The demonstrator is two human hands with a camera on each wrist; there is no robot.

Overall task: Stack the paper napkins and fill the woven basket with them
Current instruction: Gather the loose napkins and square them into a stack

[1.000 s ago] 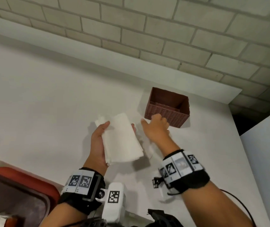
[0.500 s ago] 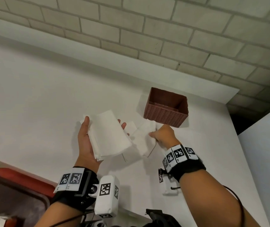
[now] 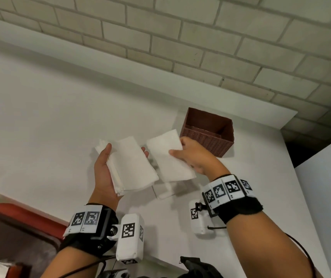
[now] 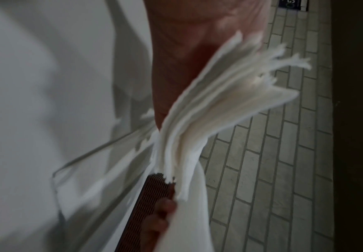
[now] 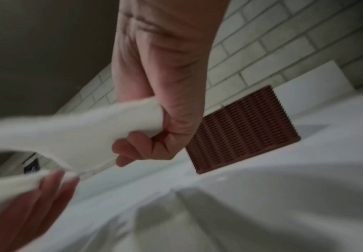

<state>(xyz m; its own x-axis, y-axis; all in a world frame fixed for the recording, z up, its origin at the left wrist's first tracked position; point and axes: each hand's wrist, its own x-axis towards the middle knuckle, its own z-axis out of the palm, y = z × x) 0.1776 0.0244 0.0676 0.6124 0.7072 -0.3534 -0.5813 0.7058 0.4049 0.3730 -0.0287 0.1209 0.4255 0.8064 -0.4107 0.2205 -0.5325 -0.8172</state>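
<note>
Lying across the upturned left hand (image 3: 105,173), a stack of napkins (image 3: 133,164) is running with its long axis from near to far and leaning slightly left, its layered edges facing the palm side. The thumb is pressing on the stack's left edge while fingertips are curling up round its right edge, so the hand is gripping the stack above the white table (image 3: 40,117).

Just to the right, the right hand (image 3: 194,157) is pinching a single napkin (image 3: 169,157), thumb on top and fingers curled beneath. This sheet is also lying lengthwise from near to far, almost parallel to the stack and just beside it, its far right corner overlapping the near left corner of the woven basket (image 3: 208,131) in the head view. Both forearms are reaching forward, with marker bands at the wrists.

The basket is sitting on the table at the far right, opening upward, near the brick wall (image 3: 200,47). Another folded napkin (image 3: 165,190) is lying flat on the table beneath the hands.

The left wrist view is showing what the head view is not: the stack's plies (image 4: 230,95) fanning apart at one end. The right wrist view, blurred, is showing the curled fingers (image 5: 133,146) under the sheet and the basket's ribbed side (image 5: 243,129).
</note>
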